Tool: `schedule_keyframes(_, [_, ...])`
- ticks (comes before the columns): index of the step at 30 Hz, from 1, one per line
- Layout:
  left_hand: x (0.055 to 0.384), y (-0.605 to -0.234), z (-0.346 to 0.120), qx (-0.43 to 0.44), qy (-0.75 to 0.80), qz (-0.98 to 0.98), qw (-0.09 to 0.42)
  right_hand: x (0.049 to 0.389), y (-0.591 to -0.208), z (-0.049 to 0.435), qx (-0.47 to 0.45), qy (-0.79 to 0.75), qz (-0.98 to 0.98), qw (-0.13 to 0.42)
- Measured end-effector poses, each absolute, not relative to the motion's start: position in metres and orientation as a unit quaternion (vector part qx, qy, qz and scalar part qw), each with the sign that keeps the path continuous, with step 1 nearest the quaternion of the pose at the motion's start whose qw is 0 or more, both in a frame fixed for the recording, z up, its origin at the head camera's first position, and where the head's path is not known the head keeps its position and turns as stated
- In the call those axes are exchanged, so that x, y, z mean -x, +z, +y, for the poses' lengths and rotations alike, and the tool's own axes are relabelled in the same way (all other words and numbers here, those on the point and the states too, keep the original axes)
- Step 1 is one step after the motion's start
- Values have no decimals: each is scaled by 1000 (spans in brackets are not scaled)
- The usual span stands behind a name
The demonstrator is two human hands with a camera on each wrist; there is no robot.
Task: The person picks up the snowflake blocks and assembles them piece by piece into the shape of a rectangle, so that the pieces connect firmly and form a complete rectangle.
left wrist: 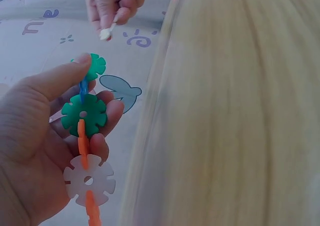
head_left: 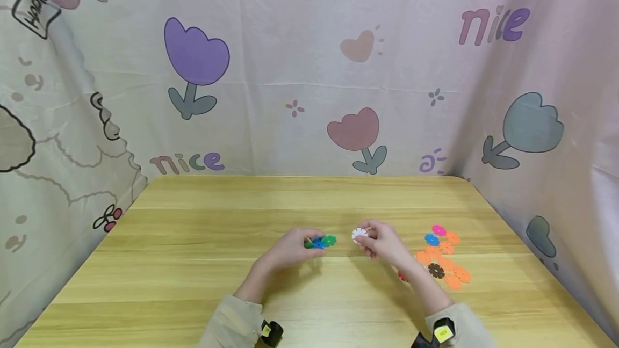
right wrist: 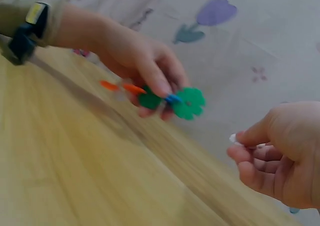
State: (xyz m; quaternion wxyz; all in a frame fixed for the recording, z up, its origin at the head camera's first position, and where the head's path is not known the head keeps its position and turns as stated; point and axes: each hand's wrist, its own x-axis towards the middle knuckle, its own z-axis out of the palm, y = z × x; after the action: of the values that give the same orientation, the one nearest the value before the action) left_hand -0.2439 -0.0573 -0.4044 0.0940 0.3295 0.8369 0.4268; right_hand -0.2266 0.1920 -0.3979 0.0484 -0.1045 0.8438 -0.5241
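Note:
My left hand [head_left: 290, 248] holds a chain of flower-shaped plastic discs [left wrist: 67, 116] slotted edge to edge. In the left wrist view the chain runs green, blue, green, orange, white, orange, and its lower end leaves the frame. Thumb and fingers pinch it near the blue disc [left wrist: 83, 91], the end green disc [right wrist: 194, 104] sticking out toward the other hand. Across a small gap, my right hand [head_left: 384, 243] pinches a single white disc [head_left: 359, 234] between thumb and fingers. That disc appears edge-on in the right wrist view and is apart from the chain.
Loose orange discs [head_left: 453, 282] lie in a cluster on the wooden table [head_left: 193, 294], right of the right forearm. Among them are a dark brown disc [head_left: 432, 268], a blue disc [head_left: 432, 239] and a pink disc [head_left: 439, 230]. A red disc [head_left: 402, 276] is partly hidden by that forearm.

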Motion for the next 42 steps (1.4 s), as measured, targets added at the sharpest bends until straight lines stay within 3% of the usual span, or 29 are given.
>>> schedule_keyframes(15, [241,-402,-55,-335,389,855,67,219,-400,170,118,-598,789,72])
schedule_keyframes(32, [240,-402,-52,-355,363,859,56,210,-391,163,147,-555,818,47])
schedule_keyframes(42, [241,-402,-52,-362,356,860,46,213,-405,159,137,-572,808,26])
